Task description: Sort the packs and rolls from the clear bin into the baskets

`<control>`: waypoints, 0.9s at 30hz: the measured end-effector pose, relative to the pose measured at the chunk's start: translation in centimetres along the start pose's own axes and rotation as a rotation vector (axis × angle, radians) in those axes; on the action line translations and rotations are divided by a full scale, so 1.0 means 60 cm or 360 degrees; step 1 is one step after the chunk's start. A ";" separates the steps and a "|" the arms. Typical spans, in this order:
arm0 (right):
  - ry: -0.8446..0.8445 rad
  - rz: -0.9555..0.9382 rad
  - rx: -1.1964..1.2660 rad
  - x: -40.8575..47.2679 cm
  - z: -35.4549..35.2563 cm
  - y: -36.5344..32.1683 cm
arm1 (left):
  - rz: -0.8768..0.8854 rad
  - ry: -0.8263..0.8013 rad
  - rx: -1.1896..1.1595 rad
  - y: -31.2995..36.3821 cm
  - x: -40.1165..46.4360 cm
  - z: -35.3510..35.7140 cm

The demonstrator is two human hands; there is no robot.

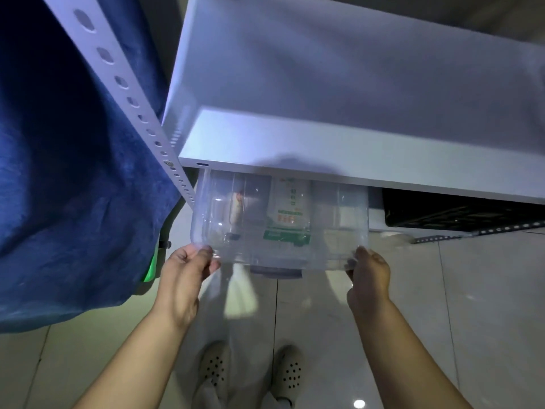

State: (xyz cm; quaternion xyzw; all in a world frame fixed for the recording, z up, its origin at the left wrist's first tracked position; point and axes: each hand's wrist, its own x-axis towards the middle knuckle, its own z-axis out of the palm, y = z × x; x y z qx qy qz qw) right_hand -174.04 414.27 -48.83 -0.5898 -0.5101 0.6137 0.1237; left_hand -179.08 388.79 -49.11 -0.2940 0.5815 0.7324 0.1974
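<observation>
Under the white shelf (pixel 354 154), the clear bin (pixel 280 219) sits gripped at its near corners by the left hand (pixel 188 267) and right hand (pixel 368 273). A green pack (pixel 287 214) remains inside, so sorting looks barely begun; a dark basket (pixel 460 211) waits at right.

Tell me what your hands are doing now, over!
Left hand and right hand gripping clear bin corners. Bin under white shelf, packs inside. Black basket beside it.

One clear bin (pixel 280 219) is seen, with two packs inside: a green-and-white pack (pixel 287 214) and a blurred pack (pixel 237 211) to its left. One black basket (pixel 460 211) is seen far right.
</observation>
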 end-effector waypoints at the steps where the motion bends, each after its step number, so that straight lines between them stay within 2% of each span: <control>1: -0.0027 -0.0006 0.0057 0.004 0.002 -0.010 | 0.0030 -0.0009 -0.0016 0.004 0.006 0.004; 4: -0.0169 0.0140 0.0394 0.030 0.015 -0.044 | 0.0035 -0.0135 -0.0165 0.021 0.025 0.021; 8: -0.0566 0.0465 0.0967 0.065 0.034 -0.070 | -0.0090 0.0112 -0.0578 0.030 0.063 0.049; 11: -0.0753 0.0525 0.1137 0.082 0.048 -0.068 | -0.0107 0.0229 -0.0750 0.030 0.089 0.069; 16: -0.0734 0.0557 0.1249 0.109 0.071 -0.067 | -0.0002 0.0357 -0.0710 0.032 0.109 0.091; 22: -0.0752 0.0487 0.1192 0.106 0.077 -0.067 | 0.0008 0.0431 -0.0627 0.040 0.114 0.103; 27: -0.0495 0.0532 0.0911 0.087 0.057 -0.052 | -0.0059 0.0391 -0.0493 0.048 0.108 0.096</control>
